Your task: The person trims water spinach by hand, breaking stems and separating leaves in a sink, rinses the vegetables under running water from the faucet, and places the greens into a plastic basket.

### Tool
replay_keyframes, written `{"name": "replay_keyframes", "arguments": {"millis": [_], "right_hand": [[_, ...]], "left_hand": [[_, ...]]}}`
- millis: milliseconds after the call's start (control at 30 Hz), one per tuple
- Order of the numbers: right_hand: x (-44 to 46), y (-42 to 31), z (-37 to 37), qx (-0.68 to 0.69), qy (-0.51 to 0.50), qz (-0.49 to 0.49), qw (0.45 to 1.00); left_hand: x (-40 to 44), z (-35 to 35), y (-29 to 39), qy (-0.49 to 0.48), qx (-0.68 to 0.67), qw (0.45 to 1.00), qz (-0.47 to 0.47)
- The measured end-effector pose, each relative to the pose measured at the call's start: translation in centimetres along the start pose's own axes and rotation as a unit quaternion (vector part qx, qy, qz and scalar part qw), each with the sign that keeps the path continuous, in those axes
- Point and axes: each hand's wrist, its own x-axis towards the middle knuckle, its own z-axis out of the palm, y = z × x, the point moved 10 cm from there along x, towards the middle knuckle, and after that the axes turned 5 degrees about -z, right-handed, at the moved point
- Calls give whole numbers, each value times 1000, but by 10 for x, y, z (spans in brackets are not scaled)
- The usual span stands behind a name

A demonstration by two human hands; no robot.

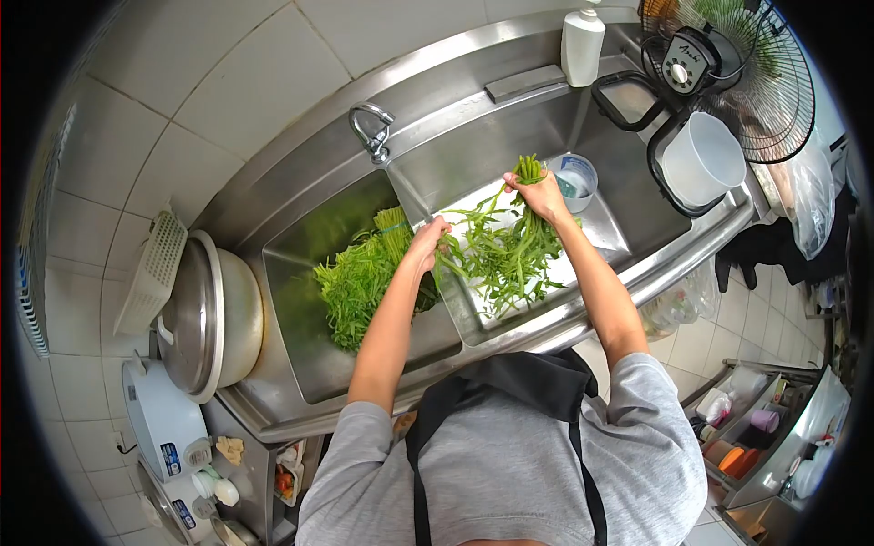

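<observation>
My right hand [543, 196] grips a bunch of leafy green stems [514, 250] near its cut ends, with the leaves hanging down over the right sink basin [628, 182]. Above the divider between the basins, my left hand [426, 242] is closed at some thin green stems on the left side of that bunch. A larger pile of leafy greens [360, 287] lies in the left sink basin [309, 364], below and left of my left hand. Right behind my right hand stands a round clear tub [577, 179] with something bluish inside.
A chrome faucet [373, 132] rises behind the divider. At the back right stand a white pump bottle [582, 45], a fan [728, 68] and a white plastic container [703, 162]. A large lidded pot [214, 314] and a white basket [150, 273] are on the left.
</observation>
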Motion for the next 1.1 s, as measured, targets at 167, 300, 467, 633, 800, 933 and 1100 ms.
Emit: {"name": "replay_keyframes", "arguments": {"millis": [167, 300, 467, 633, 800, 933, 1100], "right_hand": [[-9, 19, 10, -150, -137, 60, 977], [-19, 62, 21, 148, -130, 210, 958], [-28, 35, 48, 423, -167, 219, 863], [-28, 11, 71, 446, -205, 193, 850], [-29, -3, 72, 434, -206, 172, 860], [-21, 16, 67, 447, -161, 177, 862], [-20, 22, 71, 428, -77, 189, 880]], "left_hand": [[-25, 4, 18, -142, -98, 985, 23], [-31, -4, 32, -151, -64, 982, 94], [-21, 6, 39, -50, 96, 985, 138], [-74, 66, 84, 49, 380, 883, 270], [-70, 68, 92, 98, 420, 861, 270], [-85, 69, 100, 120, 399, 858, 300], [-85, 98, 79, 85, 510, 794, 321]]}}
